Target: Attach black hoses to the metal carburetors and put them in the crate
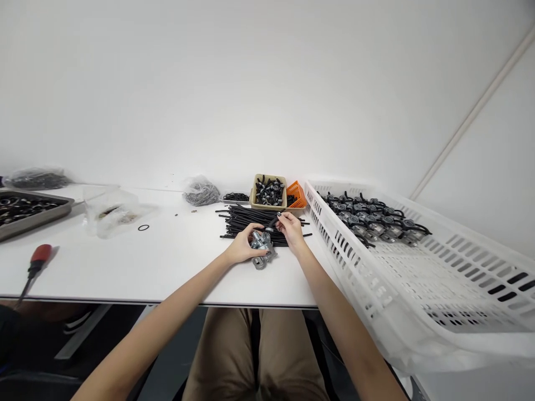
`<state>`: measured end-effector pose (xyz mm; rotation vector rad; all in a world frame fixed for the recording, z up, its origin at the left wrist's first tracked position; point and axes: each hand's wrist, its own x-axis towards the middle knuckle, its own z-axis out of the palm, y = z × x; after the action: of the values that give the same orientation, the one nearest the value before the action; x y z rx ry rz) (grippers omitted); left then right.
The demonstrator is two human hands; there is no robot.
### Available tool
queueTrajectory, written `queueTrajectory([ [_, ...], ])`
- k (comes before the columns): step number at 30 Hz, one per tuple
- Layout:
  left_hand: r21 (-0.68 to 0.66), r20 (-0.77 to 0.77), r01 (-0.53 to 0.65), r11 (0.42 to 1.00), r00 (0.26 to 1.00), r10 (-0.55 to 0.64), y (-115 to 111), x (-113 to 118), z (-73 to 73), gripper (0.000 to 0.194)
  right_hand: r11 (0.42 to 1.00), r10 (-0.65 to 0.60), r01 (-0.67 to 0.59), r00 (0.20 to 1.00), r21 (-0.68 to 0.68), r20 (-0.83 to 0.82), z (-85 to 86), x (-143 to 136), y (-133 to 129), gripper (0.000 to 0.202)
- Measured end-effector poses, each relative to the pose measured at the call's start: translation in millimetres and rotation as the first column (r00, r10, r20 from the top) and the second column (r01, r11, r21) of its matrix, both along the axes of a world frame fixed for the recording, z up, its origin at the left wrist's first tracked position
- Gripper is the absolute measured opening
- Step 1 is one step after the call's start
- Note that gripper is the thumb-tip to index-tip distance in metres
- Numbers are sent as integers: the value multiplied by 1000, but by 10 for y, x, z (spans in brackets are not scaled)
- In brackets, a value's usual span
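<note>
My left hand (244, 245) is wrapped round a silver metal part (262, 250) just above the white table, thumb on its near side. My right hand (290, 227) pinches a short black piece (273, 223) at the top of the metal part. Behind and beneath both hands lies a pile of black tubes (238, 220). Whether the black piece is joined to the metal part cannot be made out.
A white crate (346, 267) at the right holds metal assemblies (376, 217). Behind the tubes stand a beige bin (253, 195) and an orange basket (301, 195). Leftward are plastic bags (201, 191), a black ring (143, 227), a red-handled screwdriver (40, 254) and a grey tray (62, 210).
</note>
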<state>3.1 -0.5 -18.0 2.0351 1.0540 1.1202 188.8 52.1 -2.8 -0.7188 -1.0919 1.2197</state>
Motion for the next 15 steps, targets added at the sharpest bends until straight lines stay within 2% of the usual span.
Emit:
queueTrajectory([
  [2,77,-98,2,997,995,6,-57,-9,104,73,1000,10,-10,1000,-2,-3,-4,-5,-6,30],
  [5,212,-309,20,977,950,48,-165,-37,262,65,999,39,-39,999,2,-26,2,-13,-13,29],
  [7,258,-374,49,965,926,53,-212,-44,319,63,997,78,-78,995,0,-59,7,-23,-18,29],
  [11,268,-282,112,957,959,-33,-220,-18,293,68,992,121,-125,985,-25,-125,21,-29,-26,31],
  [15,174,-125,41,984,992,-19,-187,8,202,77,994,94,-101,983,-38,-157,43,-10,-46,32],
])
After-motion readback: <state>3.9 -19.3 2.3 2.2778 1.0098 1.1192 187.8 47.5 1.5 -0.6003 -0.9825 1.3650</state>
